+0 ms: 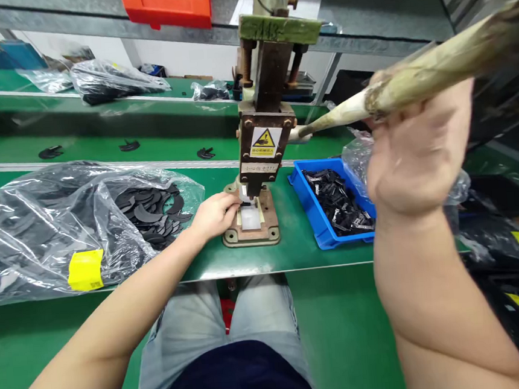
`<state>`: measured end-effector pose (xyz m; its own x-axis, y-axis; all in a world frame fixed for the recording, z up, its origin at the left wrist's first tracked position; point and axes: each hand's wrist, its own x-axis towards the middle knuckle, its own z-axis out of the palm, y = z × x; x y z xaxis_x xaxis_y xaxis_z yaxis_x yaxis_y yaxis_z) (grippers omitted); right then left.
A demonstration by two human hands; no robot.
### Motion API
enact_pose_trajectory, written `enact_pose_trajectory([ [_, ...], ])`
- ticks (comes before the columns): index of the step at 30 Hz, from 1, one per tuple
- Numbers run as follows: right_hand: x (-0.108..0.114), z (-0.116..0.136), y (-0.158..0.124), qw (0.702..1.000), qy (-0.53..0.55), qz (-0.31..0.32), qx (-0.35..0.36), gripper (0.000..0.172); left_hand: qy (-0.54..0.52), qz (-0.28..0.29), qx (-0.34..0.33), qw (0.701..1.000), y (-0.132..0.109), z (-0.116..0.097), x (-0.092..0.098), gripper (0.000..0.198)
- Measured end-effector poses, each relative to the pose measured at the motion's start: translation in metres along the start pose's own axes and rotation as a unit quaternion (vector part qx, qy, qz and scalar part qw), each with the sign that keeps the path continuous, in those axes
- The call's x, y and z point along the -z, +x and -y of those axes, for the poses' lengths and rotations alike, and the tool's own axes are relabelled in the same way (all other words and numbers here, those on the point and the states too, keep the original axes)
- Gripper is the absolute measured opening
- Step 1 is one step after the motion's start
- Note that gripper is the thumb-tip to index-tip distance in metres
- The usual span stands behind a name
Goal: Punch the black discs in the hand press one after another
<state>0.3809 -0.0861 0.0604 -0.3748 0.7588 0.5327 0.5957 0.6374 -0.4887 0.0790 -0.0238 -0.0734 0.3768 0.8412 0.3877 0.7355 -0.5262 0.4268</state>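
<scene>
A hand-operated arbor press [261,140] stands upright in the middle of the bench. My left hand [216,214] is at the left of its base, fingertips closed on a small black part [245,204] under the ram; the fingers hide much of that part. The ram's lower end is right beside the fingertips, and I cannot tell whether it touches the part. Up at the right, my right hand [414,150] grips the press lever [430,64] from below, its fingers mostly hidden behind it. A white block [250,218] sits on the press base.
At the left lies a clear plastic bag [102,214] of black curved pieces [149,210]. A blue bin [320,216] of small black parts stands right of the press. Several black pieces lie on the green conveyor [164,148] behind. A red bin [168,6] hangs overhead.
</scene>
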Motion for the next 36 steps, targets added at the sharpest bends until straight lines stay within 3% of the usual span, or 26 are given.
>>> enact_pose_trajectory([
  [3,0.011,0.013,0.015,0.999,-0.001,-0.044,0.000,0.054,0.043,0.030,-0.027,0.998,0.007,-0.002,-0.003,0.031],
  [6,0.018,0.032,0.041,0.990,0.031,-0.139,0.007,0.060,0.095,0.057,-0.060,0.992,0.010,-0.007,0.001,0.034],
  [10,0.011,0.048,0.052,0.951,0.164,-0.251,0.076,0.042,0.117,0.081,-0.076,0.987,0.014,-0.010,0.007,0.034],
  [13,-0.008,0.040,0.027,0.947,0.173,-0.239,0.127,0.029,0.113,0.082,-0.075,0.987,0.015,-0.008,0.007,0.034],
  [17,-0.035,0.017,-0.011,0.962,0.112,-0.212,0.133,0.016,0.115,0.086,-0.067,0.987,0.015,-0.008,0.006,0.035],
  [23,-0.034,0.006,-0.018,0.956,0.076,-0.207,0.195,0.005,0.115,0.114,-0.071,0.984,0.014,-0.013,0.020,0.035],
  [27,-0.029,0.001,-0.020,0.951,0.039,-0.211,0.221,0.008,0.158,0.137,-0.025,0.978,0.012,0.018,0.056,0.035],
  [32,-0.039,-0.002,-0.027,0.944,0.028,-0.261,0.200,0.006,0.237,0.215,0.195,0.927,0.006,0.089,0.115,0.026],
  [34,-0.045,-0.002,-0.027,0.940,0.044,-0.276,0.196,0.009,0.235,0.239,0.260,0.906,0.004,0.108,0.123,0.028],
  [36,-0.051,0.000,-0.027,0.935,0.064,-0.298,0.182,0.014,0.232,0.254,0.288,0.894,0.003,0.115,0.118,0.037],
])
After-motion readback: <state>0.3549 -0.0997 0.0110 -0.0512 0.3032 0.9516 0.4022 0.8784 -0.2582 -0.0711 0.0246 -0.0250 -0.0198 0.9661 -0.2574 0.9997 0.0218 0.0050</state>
